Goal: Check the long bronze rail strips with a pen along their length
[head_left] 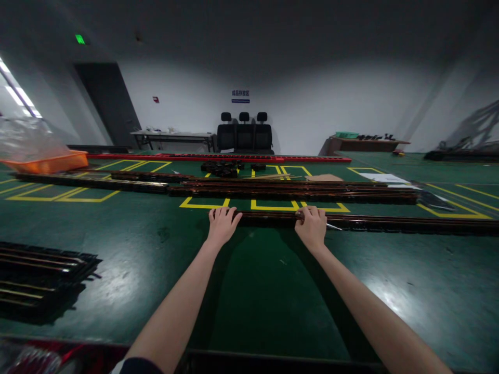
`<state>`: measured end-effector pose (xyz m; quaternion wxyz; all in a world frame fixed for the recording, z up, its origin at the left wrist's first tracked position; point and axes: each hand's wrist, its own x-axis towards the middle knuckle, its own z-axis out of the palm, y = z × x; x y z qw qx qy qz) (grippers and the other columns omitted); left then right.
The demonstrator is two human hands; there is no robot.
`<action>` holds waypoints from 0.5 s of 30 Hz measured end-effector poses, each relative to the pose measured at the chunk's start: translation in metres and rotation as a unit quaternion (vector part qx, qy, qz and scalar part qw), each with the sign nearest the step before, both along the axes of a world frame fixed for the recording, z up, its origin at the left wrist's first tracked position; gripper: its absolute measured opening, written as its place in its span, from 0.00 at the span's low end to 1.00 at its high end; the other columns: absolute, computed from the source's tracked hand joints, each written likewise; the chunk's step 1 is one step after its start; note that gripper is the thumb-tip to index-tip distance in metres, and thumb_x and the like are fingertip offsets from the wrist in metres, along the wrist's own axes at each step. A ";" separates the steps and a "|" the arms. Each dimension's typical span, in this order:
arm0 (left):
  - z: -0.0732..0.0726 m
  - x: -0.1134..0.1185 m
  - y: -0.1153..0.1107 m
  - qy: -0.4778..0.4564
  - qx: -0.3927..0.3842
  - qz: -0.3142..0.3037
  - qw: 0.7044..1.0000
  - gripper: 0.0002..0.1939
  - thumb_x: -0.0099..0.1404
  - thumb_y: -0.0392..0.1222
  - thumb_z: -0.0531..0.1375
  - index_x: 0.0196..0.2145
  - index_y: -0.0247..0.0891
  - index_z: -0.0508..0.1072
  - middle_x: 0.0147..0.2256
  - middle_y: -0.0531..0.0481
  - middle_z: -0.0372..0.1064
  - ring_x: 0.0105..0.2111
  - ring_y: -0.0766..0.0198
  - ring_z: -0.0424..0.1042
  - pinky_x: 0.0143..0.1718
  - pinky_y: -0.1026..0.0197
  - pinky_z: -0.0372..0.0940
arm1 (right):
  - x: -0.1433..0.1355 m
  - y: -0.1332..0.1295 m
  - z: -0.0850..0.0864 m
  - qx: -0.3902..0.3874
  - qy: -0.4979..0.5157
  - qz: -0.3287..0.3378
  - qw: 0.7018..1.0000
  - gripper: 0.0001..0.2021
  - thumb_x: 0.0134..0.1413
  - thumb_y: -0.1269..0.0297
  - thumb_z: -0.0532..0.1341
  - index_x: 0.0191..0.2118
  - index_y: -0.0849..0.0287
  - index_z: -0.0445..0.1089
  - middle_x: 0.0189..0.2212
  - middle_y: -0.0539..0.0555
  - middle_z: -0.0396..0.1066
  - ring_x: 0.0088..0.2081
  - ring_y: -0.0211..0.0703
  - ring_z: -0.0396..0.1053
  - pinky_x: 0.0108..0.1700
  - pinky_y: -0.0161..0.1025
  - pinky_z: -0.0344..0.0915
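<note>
Long dark rails with copper-toned edges [268, 218] lie across the green tabletop in front of me and run off to the right. My left hand [223, 224] is closed over their left end, fingers on top and thumb at the near side. Farther right, my right hand [313, 227] rests at the same rails with its fingers curled. A thin silver tool [334, 227] pokes out from the right side of that hand; its handle and exact kind are hidden.
Behind lies a bundle of similar rails [296, 191], with small black parts [222, 168] beyond it. More rails [39, 278] are stacked at near left. An orange tray [50, 162] with clear plastic stands far left. White papers [384, 178] lie right. Yellow tape marks the tabletop.
</note>
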<state>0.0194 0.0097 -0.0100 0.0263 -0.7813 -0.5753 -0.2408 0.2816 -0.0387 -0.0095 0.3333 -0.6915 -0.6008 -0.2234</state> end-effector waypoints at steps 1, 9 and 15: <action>0.000 0.000 0.000 -0.001 0.000 -0.001 1.000 0.28 0.69 0.56 0.38 0.53 0.41 0.66 0.52 0.41 0.65 0.55 0.51 0.59 0.59 0.41 0.46 | 0.000 0.000 0.000 0.001 -0.005 0.015 1.000 0.11 0.45 0.73 0.55 0.36 0.61 0.70 0.39 0.61 0.67 0.43 0.54 0.57 0.40 0.46 0.58; 0.001 0.000 0.000 -0.004 -0.013 -0.004 1.000 0.27 0.69 0.55 0.38 0.53 0.40 0.66 0.53 0.41 0.64 0.55 0.51 0.59 0.58 0.41 0.47 | -0.009 0.000 0.001 -0.035 -0.068 0.065 0.995 0.12 0.51 0.63 0.57 0.40 0.61 0.69 0.41 0.62 0.66 0.45 0.55 0.59 0.43 0.46 0.59; 0.000 0.000 0.001 0.001 -0.013 -0.001 1.000 0.27 0.69 0.55 0.39 0.53 0.40 0.66 0.53 0.41 0.64 0.55 0.52 0.59 0.59 0.42 0.47 | -0.009 0.002 0.000 -0.039 -0.058 0.047 0.996 0.12 0.50 0.63 0.57 0.40 0.63 0.68 0.41 0.62 0.67 0.45 0.56 0.60 0.43 0.46 0.59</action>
